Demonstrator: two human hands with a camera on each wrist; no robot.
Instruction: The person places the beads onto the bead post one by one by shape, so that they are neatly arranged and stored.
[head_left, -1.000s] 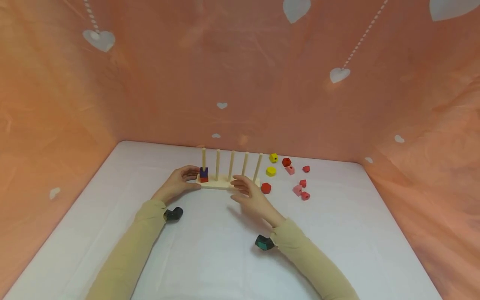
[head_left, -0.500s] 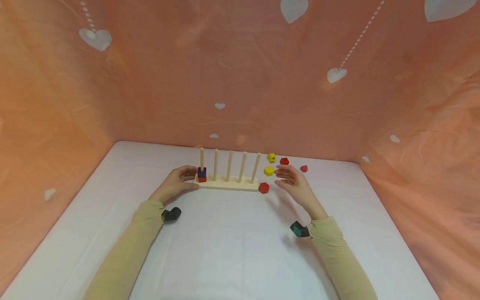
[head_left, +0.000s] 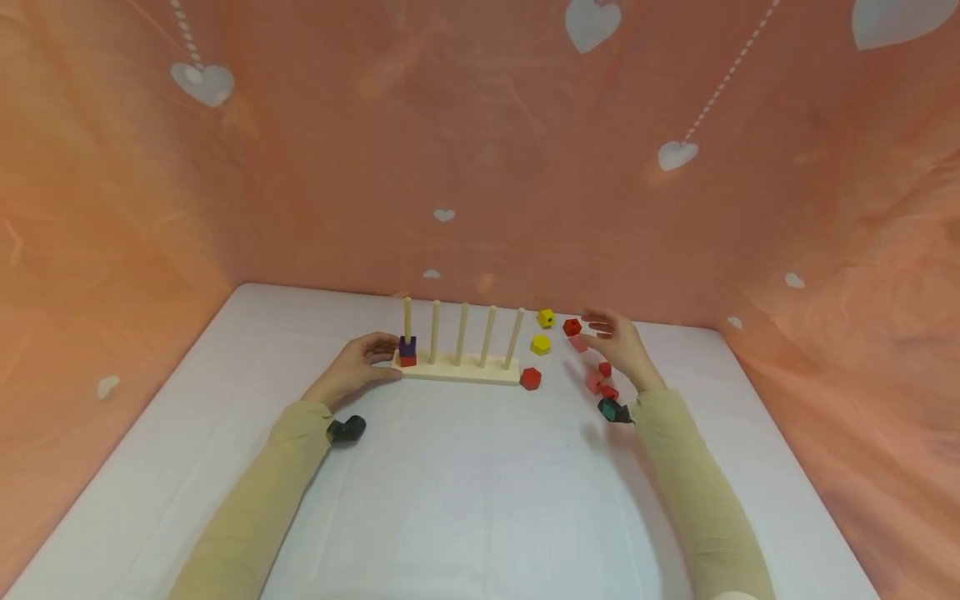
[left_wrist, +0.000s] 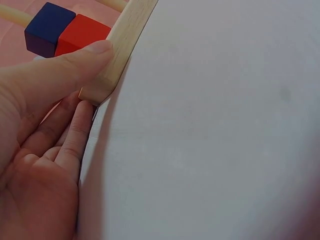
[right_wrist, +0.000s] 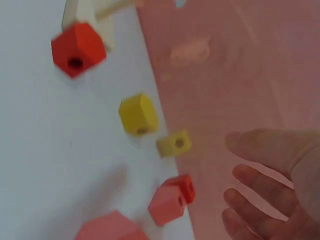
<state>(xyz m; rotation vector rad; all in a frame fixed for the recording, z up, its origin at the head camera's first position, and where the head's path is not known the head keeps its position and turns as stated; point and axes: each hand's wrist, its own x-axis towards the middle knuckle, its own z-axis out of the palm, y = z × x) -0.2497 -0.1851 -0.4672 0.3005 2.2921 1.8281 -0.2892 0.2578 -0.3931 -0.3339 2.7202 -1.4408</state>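
Observation:
A wooden peg stand (head_left: pixel 465 371) with several upright pegs stands on the table. Its leftmost peg carries a blue cube (head_left: pixel 407 347) on top of a red cube (head_left: pixel 407 361). At the stand's left end my left hand (head_left: pixel 356 364) grips the base; in the left wrist view the thumb (left_wrist: pixel 97 47) lies on its edge, with the fingers round the end. Over the beads on the right hovers my right hand (head_left: pixel 621 342), fingers apart and nothing held. Nearest to it are a pink bead (head_left: pixel 579 343) and a red bead (head_left: pixel 572 327); the hand hides another spot.
Yellow beads (head_left: pixel 541 344) lie right of the stand, and a red hexagonal bead (head_left: pixel 531 378) sits by its right end. More red and pink beads (head_left: pixel 595 382) lie beneath the right wrist. An orange-pink cloth (head_left: pixel 480 167) rises behind the white table (head_left: pixel 450 483).
My right hand has moved from the front of the stand rightwards and away, over the beads at the far right. The left hand stays at the stand's left end.

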